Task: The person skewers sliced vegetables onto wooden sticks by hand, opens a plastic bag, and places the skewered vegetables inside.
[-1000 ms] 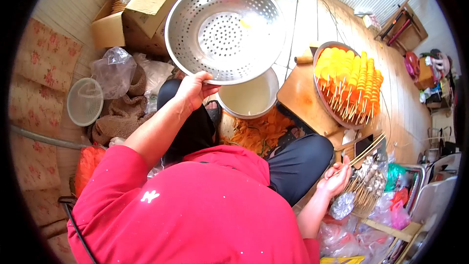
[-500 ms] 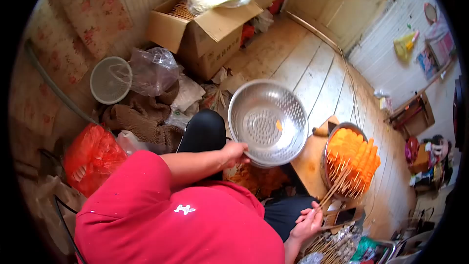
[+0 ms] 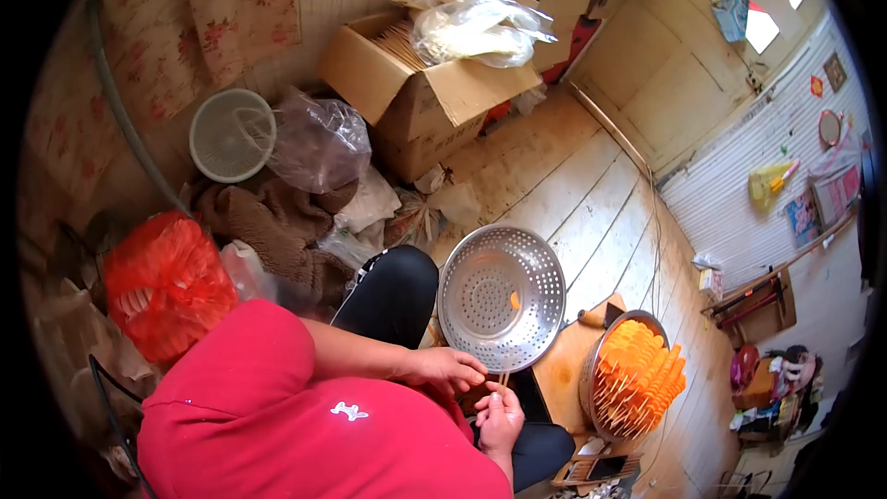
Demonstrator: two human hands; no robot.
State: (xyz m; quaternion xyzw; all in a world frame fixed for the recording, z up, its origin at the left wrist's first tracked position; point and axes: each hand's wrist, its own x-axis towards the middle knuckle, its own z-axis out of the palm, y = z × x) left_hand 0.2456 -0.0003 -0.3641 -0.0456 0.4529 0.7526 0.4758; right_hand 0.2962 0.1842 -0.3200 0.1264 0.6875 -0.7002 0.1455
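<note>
My left hand (image 3: 447,371) is in front of my body, just below the rim of a perforated metal colander (image 3: 488,263); its fingers reach toward my right hand, loosely bent and with nothing visible in them. A small orange piece (image 3: 515,300) lies inside the colander. Close by, my right hand (image 3: 501,419) is closed around a few thin wooden skewers (image 3: 504,377) pointing up toward the colander's rim. To the right, a metal bowl (image 3: 589,371) holds many orange, ridged pieces (image 3: 637,365) on skewers.
A wooden board (image 3: 561,365) lies beside the bowl, with a wooden-handled tool (image 3: 591,318) on it. A phone (image 3: 606,468) rests below the bowl. Further back are an open carton (image 3: 453,97) of sticks, a white basket (image 3: 231,136) and a red plastic bag (image 3: 164,286).
My left hand has let go of the colander's rim and moved down. My right hand has come left from the stick pile with skewers in it. The camera view has shifted.
</note>
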